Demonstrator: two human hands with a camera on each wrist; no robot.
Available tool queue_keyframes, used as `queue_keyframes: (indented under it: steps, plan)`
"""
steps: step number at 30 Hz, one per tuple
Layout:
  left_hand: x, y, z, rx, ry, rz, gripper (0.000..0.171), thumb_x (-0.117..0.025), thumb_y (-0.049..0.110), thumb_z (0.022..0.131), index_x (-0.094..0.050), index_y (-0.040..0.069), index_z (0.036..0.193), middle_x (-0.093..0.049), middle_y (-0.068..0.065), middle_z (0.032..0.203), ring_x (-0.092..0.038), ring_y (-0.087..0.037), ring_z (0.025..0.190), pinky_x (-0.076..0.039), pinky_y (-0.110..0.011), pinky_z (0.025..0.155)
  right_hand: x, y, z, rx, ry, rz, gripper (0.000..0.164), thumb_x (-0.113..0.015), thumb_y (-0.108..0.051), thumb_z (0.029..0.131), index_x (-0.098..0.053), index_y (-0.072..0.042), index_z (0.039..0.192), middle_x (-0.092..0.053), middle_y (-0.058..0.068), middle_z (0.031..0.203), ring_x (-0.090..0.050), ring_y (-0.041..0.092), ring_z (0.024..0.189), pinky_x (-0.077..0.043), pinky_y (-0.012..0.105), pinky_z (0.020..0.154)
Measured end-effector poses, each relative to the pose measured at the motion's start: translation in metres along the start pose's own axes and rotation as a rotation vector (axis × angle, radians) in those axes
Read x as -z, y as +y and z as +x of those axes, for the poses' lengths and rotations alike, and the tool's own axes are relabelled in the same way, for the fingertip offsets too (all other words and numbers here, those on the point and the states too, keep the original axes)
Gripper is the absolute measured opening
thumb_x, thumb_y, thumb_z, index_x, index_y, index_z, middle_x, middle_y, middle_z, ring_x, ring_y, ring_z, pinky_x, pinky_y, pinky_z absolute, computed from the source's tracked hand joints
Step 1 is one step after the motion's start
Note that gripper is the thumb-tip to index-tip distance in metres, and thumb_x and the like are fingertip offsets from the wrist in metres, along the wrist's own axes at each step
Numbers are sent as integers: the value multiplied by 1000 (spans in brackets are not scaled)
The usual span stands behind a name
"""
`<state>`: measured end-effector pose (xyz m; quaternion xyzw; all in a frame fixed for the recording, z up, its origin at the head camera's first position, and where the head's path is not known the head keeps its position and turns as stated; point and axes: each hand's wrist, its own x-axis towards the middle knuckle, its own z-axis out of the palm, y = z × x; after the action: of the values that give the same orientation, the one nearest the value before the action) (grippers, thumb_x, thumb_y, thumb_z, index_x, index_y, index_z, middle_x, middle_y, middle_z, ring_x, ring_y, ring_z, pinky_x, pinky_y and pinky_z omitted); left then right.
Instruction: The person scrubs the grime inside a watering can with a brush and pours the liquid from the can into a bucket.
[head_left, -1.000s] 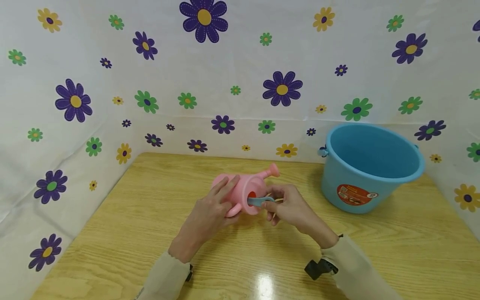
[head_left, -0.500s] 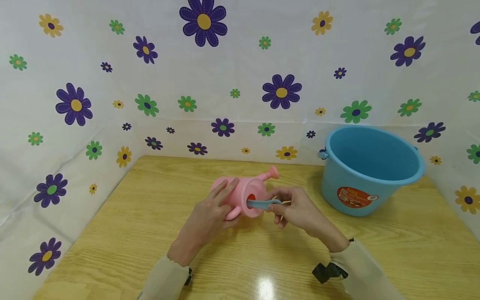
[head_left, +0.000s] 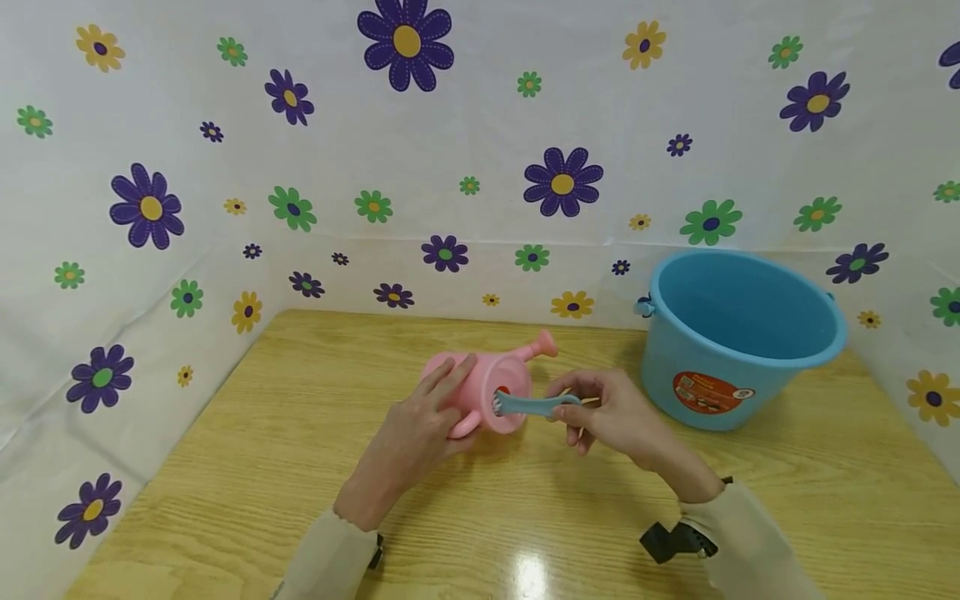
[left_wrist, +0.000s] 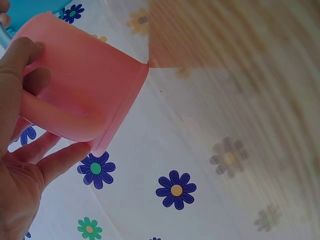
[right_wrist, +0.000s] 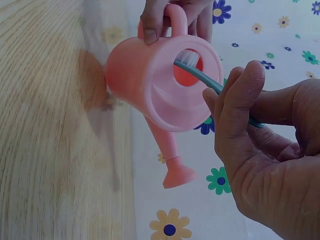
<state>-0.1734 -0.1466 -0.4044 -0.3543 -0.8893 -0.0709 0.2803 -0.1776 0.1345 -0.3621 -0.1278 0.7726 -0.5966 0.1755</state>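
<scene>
A pink watering can [head_left: 484,382] lies on its side, its round opening turned toward my right hand [head_left: 618,417] in the head view. My left hand [head_left: 416,427] grips its body beside the handle [left_wrist: 65,120], fingers spread over the top. Between thumb and fingers, my right hand pinches a blue toothbrush [head_left: 531,406]. The white bristles [right_wrist: 187,58] sit at the opening, in front of its red inside [right_wrist: 186,76], as the right wrist view shows. The can's spout [right_wrist: 162,137] ends in a flared rose. The brush's far end is partly hidden by my right fingers.
A large blue bucket [head_left: 675,342] with a red label stands on the wooden table [head_left: 262,425], right of my right hand. A white sheet with printed flowers [head_left: 450,150] hangs behind the table and along its left side.
My right hand has moved to the right, drawing the toothbrush out of the can's opening until its bristles show. The left hand and the can stay in place.
</scene>
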Motion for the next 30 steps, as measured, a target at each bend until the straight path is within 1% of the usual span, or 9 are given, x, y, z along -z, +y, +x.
queue_keyframes:
  steps: [7, 12, 16, 19, 24, 30]
  plan:
    - [0, 0, 0, -3, 5, -10, 38, -89, 24, 81, -59, 9, 61, -60, -17, 147, -60, -38, 132, -64, -33, 78, -1, -1, 0, -7, -1, 5, 19, -63, -1, 98, -63, 7, 115, -66, 5, 71, -61, 14, 57, -59, 25, 54]
    - [-1, 0, 0, -2, 16, -21, 40, -89, 24, 80, -58, 9, 60, -60, -17, 146, -61, -39, 131, -65, -32, 76, -4, 1, 3, -4, 0, 15, 19, -63, -1, 98, -63, 7, 114, -66, 5, 72, -61, 13, 56, -59, 24, 53]
    - [0, 0, 0, -2, 14, -15, 40, -89, 25, 80, -59, 9, 60, -60, -17, 146, -60, -39, 132, -65, -32, 76, -9, 3, 6, 1, 5, 22, 18, -63, -2, 98, -65, 6, 114, -67, 5, 74, -61, 13, 57, -59, 23, 53]
    - [0, 1, 1, -3, 11, -7, 40, -88, 26, 81, -59, 8, 60, -60, -16, 146, -60, -39, 132, -64, -32, 78, -14, 4, 9, 5, 13, 30, 19, -63, -2, 97, -66, 5, 114, -67, 4, 77, -61, 12, 57, -59, 23, 53]
    - [1, 1, 1, -3, 4, 6, 40, -86, 27, 83, -59, 8, 60, -60, -16, 147, -60, -38, 132, -64, -32, 80, -21, 4, 13, -6, 34, 43, 21, -65, -2, 97, -67, 4, 116, -66, 6, 79, -61, 12, 56, -58, 23, 53]
    - [1, 2, 1, -1, 6, 3, 41, -87, 27, 83, -59, 8, 59, -60, -16, 146, -60, -38, 132, -64, -32, 77, -30, 3, 15, -26, 52, 54, 22, -64, -2, 97, -66, 4, 117, -67, 7, 80, -61, 12, 57, -58, 22, 53]
